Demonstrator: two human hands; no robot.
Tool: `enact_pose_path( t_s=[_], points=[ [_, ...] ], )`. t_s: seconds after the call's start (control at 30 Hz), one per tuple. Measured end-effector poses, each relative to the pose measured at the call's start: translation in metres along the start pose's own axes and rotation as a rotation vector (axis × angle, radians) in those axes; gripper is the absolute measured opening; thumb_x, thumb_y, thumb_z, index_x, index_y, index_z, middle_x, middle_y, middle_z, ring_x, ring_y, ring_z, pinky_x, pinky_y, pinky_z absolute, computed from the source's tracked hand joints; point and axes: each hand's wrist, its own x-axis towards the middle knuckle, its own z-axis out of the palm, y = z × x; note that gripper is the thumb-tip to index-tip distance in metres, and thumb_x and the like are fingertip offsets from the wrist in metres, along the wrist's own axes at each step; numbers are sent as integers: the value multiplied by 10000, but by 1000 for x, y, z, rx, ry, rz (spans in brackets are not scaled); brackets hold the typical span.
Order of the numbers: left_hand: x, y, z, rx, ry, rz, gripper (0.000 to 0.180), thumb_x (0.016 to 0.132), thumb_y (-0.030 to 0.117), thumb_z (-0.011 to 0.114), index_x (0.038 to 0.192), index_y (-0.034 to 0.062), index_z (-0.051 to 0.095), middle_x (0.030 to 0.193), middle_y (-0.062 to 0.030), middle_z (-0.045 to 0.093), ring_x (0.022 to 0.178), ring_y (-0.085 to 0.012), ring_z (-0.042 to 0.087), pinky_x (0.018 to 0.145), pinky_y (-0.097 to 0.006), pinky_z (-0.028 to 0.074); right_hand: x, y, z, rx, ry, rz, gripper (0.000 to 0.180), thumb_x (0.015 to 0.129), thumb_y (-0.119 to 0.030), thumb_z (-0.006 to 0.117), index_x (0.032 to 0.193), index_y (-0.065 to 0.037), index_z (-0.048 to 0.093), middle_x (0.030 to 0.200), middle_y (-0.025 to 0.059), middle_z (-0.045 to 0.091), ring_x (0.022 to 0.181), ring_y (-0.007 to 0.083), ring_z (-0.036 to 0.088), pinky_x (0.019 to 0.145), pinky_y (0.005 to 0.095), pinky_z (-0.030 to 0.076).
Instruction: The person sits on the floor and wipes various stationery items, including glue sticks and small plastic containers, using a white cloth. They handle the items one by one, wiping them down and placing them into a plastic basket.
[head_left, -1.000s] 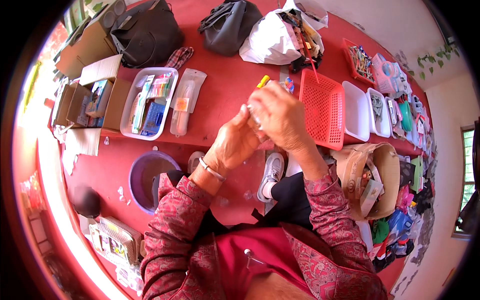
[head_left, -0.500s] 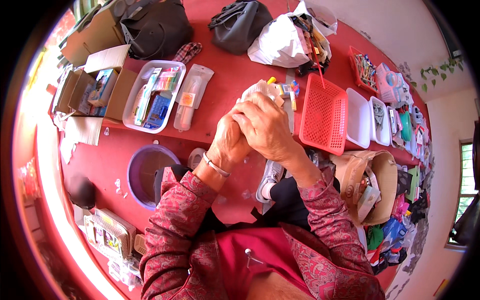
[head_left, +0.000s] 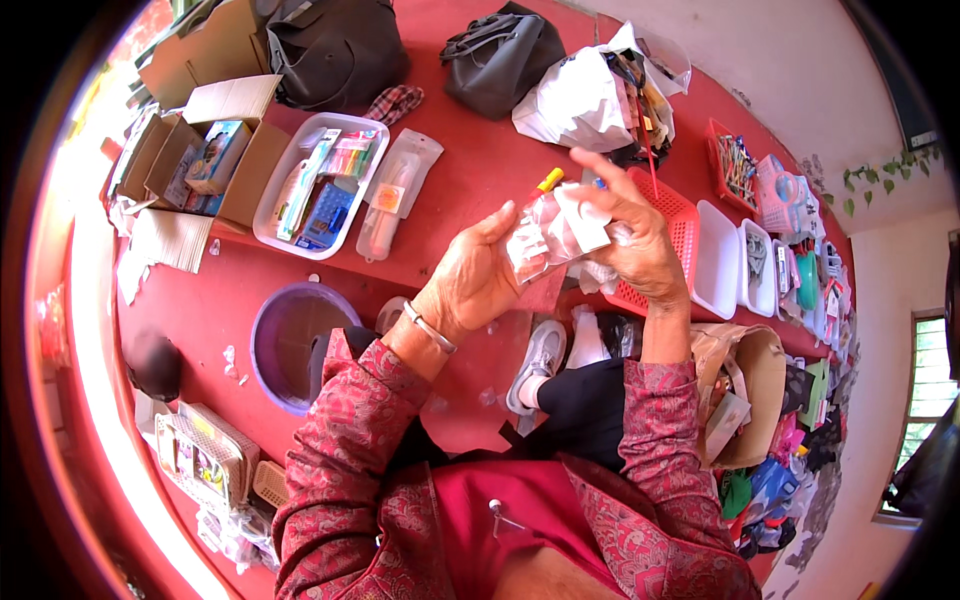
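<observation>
A clear crinkled plastic packet (head_left: 545, 240) with whitish pieces showing in it is between my hands, above the edge of the red bench. My left hand (head_left: 470, 275) holds its left side, palm up, with the thumb raised along the edge. At its right side my right hand (head_left: 645, 245) grips it, index finger stretched out. A small white card-like piece (head_left: 585, 217) lies against the packet under the right fingers. Crumpled clear plastic (head_left: 597, 277) hangs below them. What exactly the packet contains is too blurred to tell. Just beyond it lies a yellow-capped small item (head_left: 550, 180).
A red basket (head_left: 680, 225) stands beside my right hand, with a white tray (head_left: 718, 260) next to it. Left lie a long clear package (head_left: 392, 200), a white tray of stationery (head_left: 265, 215) and an open carton (head_left: 240, 185). A purple basin (head_left: 262, 345) is below.
My hands were close together over the packet; now they are apart, with the right hand moved right and its fingers spread. The packet and white piece are more exposed. The view has shifted slightly.
</observation>
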Motion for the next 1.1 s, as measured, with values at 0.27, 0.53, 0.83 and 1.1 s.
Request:
enact_pose_path(
  t_s=[0.27,0.53,0.83,1.1],
  points=[
    [-3,4,-7,249,159,-119,450,900,383,379,1021,-29,510,992,-123,579,852,-212,563,848,-372,413,-3,3,1,248,110,410,199,804,-164,598,924,-6,616,745,37,623,635,80,570,577,202,456],
    [0,3,0,167,53,-48,408,905,345,388,1038,-20,513,1005,-111,585,838,-195,574,860,-360,422,-7,15,-5,341,44,659,249,849,-229,528,853,12,590,649,11,563,511,62,513,466,196,415],
    [5,-1,-27,148,-84,2,285,880,195,467,1079,-8,488,983,-73,558,818,-166,541,908,-401,404,-8,-2,-17,195,246,553,261,847,-212,518,891,36,590,674,43,581,566,72,545,504,195,433],
    [11,-19,-26,355,64,172,261,904,184,429,1077,-5,478,914,-40,535,787,-135,505,862,-327,423,-2,-8,46,-676,471,-249,103,786,-142,579,718,-78,536,654,59,561,550,217,571,487,326,411]
  ],
)
